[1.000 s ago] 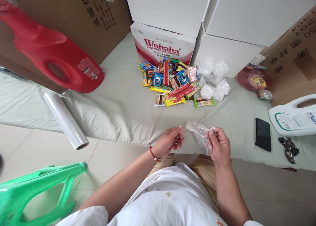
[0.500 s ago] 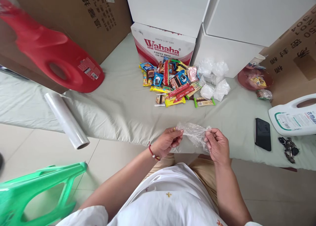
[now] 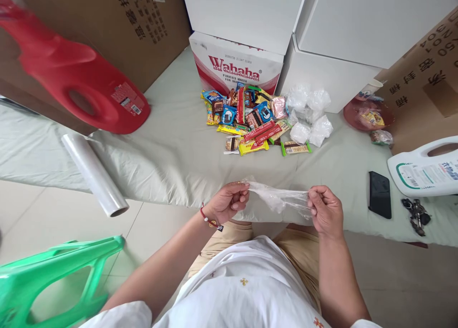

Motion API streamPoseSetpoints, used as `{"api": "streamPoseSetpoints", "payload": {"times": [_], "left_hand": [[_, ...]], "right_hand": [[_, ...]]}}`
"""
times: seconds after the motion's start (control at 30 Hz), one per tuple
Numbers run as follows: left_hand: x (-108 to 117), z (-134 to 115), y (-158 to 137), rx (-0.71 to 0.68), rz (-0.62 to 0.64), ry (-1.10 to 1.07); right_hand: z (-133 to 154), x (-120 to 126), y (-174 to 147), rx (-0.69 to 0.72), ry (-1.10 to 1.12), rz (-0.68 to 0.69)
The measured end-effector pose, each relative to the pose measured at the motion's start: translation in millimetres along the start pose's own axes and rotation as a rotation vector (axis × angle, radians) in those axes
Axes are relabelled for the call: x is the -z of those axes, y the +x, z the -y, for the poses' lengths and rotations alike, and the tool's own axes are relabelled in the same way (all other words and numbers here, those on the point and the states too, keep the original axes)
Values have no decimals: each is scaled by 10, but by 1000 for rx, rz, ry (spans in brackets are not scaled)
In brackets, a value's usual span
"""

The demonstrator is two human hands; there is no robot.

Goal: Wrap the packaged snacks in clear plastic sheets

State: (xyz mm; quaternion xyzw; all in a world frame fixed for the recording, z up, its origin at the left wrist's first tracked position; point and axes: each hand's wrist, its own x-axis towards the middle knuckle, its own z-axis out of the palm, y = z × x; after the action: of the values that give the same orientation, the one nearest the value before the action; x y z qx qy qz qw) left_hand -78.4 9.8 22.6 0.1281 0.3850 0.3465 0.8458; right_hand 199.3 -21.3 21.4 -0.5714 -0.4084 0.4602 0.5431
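Note:
A thin clear plastic bag (image 3: 277, 197) is stretched sideways between my two hands, just above the front edge of the cloth-covered surface. My left hand (image 3: 229, 201) pinches one end of it between thumb and finger; a red bracelet is on that wrist. The other end is gripped in my right hand (image 3: 325, 211). Beyond the hands lies a heap of wrapped snack bars (image 3: 250, 122) in red, yellow, blue and green wrappers. Several crumpled clear plastic bundles (image 3: 309, 115) sit just right of the heap.
A roll of clear plastic (image 3: 95, 175) and a red jug (image 3: 82, 79) are at left, above a green stool (image 3: 64, 270). On the right are a black phone (image 3: 379, 194), keys (image 3: 417, 216), a white bottle (image 3: 425, 168) and a red bowl (image 3: 368, 115). A Wahaba carton (image 3: 234, 63) stands behind.
My hands have moved apart, the left one to the left and the right one to the right. The plastic bag between them is now pulled out longer and narrower.

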Motion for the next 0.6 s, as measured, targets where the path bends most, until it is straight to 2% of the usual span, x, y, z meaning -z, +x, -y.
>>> {"api": "streamPoseSetpoints", "payload": {"times": [0.07, 0.2, 0.3, 0.4, 0.5, 0.6], "left_hand": [[15, 1, -7, -32, -8, -8], [-45, 41, 5, -201, -116, -33], [-135, 95, 13, -291, -141, -48], [-238, 183, 6, -326, -129, -31], [-321, 275, -11, -354, -115, 15], [-339, 288, -31, -386, -133, 82]], "right_hand": [[6, 11, 54, 48, -59, -39], [3, 0, 30, 164, -204, -191], [3, -118, -81, 50, -212, -76], [-9, -372, -145, -109, -150, 56], [-27, -646, -119, -181, -11, 25], [-15, -780, -60, -143, 91, -37]]}}
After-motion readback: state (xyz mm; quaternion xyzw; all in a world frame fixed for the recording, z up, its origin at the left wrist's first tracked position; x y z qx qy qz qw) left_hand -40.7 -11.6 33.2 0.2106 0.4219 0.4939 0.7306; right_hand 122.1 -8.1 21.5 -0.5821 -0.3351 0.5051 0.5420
